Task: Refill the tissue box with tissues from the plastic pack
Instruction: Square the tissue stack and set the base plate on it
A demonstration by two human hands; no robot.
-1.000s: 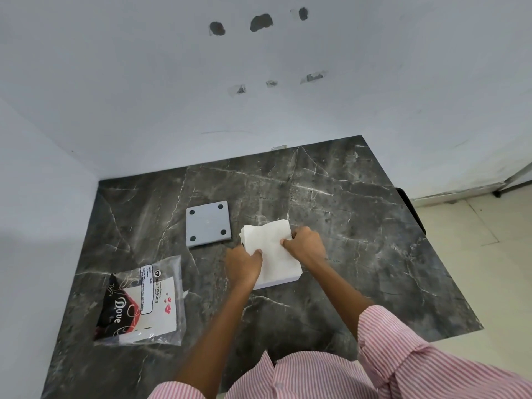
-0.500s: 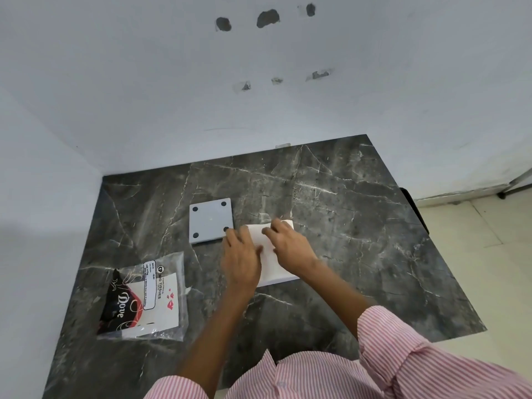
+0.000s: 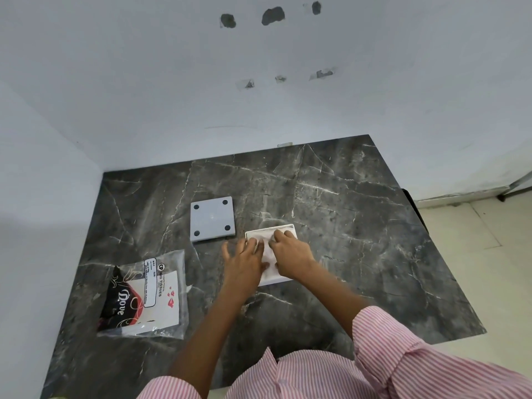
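Both hands flat and spread, palms down, nothing clenched or gripped: left hand (image 3: 244,262) with fingers fanned, its inner fingers on the white tissues (image 3: 266,249), thumb and outer fingers off the edge over the dark stone; right hand (image 3: 290,254) beside it, fingertips pressed onto the same stack. Tissues seated inside the white tissue box (image 3: 288,227), a thin raised rim visible along the far edge and far right corner, near side mostly hidden under the hands and wrists. Just left and a little farther back, apart from the box, a grey square panel (image 3: 212,218) lying flat with a dark round pad at each corner, apparently the box's lid or base, which of the two not clear. Nearer and well to the left, the plastic pack (image 3: 145,295), clear film with a black, red and white printed insert, lying flat. All of it on a dark marble table (image 3: 359,226) with white veins, pushed into a corner of pale walls. Pink-and-white striped sleeves (image 3: 403,355) at the bottom edge.
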